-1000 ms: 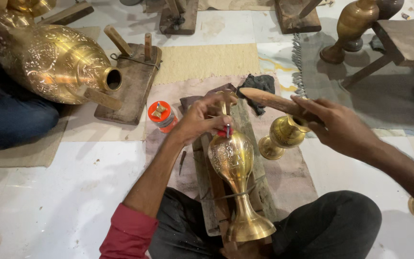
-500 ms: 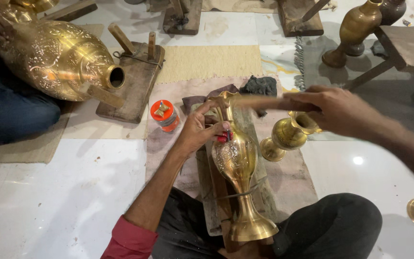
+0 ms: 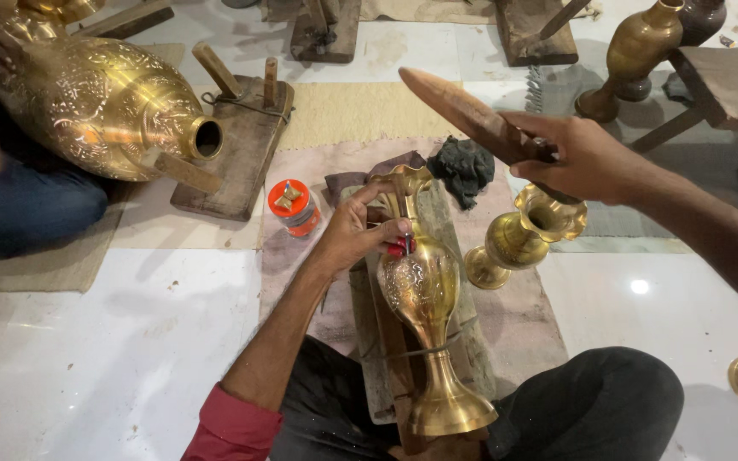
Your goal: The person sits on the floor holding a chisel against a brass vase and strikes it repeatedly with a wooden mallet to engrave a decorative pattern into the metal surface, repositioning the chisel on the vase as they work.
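1. While the left hand (image 3: pixel 354 232) presses a small red-handled tool (image 3: pixel 404 247) against the shoulder of a brass vase (image 3: pixel 423 294), its fingers are curled closed around that tool, thumb up by the vase's neck.
2. Lying lengthwise on a narrow wooden board (image 3: pixel 471 358), the brass vase points its flared mouth away from the person and its round foot toward their lap, between the dark-trousered knees; a thin cord crosses its stem.
3. Raised above the work, the right hand (image 3: pixel 587 158) has its fingers wrapped tightly around the handle of a wooden mallet (image 3: pixel 463 111), whose long brown head slants up to the left, well clear of the vase.
4. Just beside the vase, on its right, lies a smaller brass vase (image 3: pixel 518 235) on a pinkish mat (image 3: pixel 523 316), mouth turned up toward the mallet hand.
5. A dark crumpled cloth (image 3: pixel 463 166) sits near the vase's mouth, and a small jar with an orange lid (image 3: pixel 292 205) stands to the left of it.
6. At the upper left, a large engraved brass pot (image 3: pixel 96 107) rests against another person's blue-trousered leg (image 3: pixel 19 213), next to a wooden block with pegs (image 3: pixel 237 149).
7. A tall brass vase (image 3: pixel 634 51) stands upright at the upper right, beside a low wooden stool (image 3: pixel 728 81).
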{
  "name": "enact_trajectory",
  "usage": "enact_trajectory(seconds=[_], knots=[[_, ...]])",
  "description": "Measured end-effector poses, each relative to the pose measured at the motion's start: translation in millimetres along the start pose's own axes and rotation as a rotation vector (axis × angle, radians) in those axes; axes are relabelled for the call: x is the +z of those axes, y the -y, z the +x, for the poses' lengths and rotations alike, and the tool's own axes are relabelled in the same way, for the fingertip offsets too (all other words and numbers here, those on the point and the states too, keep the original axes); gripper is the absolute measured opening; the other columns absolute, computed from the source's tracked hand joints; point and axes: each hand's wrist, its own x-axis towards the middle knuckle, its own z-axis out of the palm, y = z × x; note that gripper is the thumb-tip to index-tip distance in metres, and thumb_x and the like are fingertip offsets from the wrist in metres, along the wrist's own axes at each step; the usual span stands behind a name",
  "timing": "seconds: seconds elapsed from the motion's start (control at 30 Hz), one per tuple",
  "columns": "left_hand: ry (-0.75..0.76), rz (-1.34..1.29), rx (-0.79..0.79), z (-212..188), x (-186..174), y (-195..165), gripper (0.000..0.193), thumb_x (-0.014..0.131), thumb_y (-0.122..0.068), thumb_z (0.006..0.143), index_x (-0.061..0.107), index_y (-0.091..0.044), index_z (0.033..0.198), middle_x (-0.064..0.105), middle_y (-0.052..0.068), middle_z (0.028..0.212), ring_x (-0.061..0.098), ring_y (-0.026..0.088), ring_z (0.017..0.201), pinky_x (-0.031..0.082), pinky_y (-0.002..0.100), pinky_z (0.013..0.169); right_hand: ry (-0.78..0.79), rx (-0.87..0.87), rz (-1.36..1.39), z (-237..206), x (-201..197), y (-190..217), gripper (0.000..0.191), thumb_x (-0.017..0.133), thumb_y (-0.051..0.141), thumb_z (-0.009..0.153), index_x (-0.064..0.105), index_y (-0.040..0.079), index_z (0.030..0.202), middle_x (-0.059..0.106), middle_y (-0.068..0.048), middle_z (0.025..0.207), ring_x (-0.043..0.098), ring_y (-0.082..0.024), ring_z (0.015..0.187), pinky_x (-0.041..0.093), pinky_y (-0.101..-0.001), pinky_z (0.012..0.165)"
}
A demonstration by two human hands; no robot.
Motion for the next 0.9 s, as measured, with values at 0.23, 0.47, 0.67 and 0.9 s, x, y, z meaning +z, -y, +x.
enact_trajectory(seconds=[0.23,0.47,0.67,0.9], knots=[[0.033,0.009,0.041,1.7,-1.1,-3.4,0.058,0.087,-0.027,0.083,0.063,-0.01,0.133,0.072,0.0,0.107,0.073,0.011,0.091,0.07,0.034,0.074,0.024,0.259,0.062,-2.1,3.3,4.1,0.075,0.073,0.023,0.093,0.039,0.023,0.16,0.072,-0.016,0.12,0.074,-0.029,0.103,0.061,-0.0438,0.095],[0.06,0.02,-0.006,4.0,-6.2,-1.1,0.061,0.087,-0.031,0.081,0.064,-0.013,0.135,0.07,-0.001,0.083,0.071,0.008,0.077,0.066,0.03,0.068,-0.11,-0.007,0.061,-9.7,2.7,4.1,0.068,0.073,0.014,0.088,0.047,0.015,0.151,0.068,-0.018,0.125,0.069,-0.03,0.111,0.057,-0.0444,0.095],[0.087,-0.014,-0.004,2.9,-8.2,-0.9,0.058,0.087,-0.027,0.083,0.065,-0.015,0.135,0.065,-0.005,0.081,0.068,0.006,0.076,0.065,0.029,0.071,-0.036,0.093,0.08,-14.3,2.7,6.5,0.065,0.069,0.011,0.091,0.049,0.019,0.152,0.07,-0.015,0.119,0.071,-0.028,0.105,0.059,-0.044,0.093],[0.096,0.045,-0.018,5.8,-10.5,-1.1,0.055,0.085,-0.027,0.083,0.066,-0.017,0.133,0.067,-0.005,0.08,0.071,0.007,0.076,0.068,0.031,0.071,-0.061,0.009,-0.035,-17.7,8.0,5.6,0.064,0.069,0.012,0.09,0.051,0.021,0.15,0.068,-0.015,0.124,0.071,-0.028,0.1,0.062,-0.0433,0.088]])
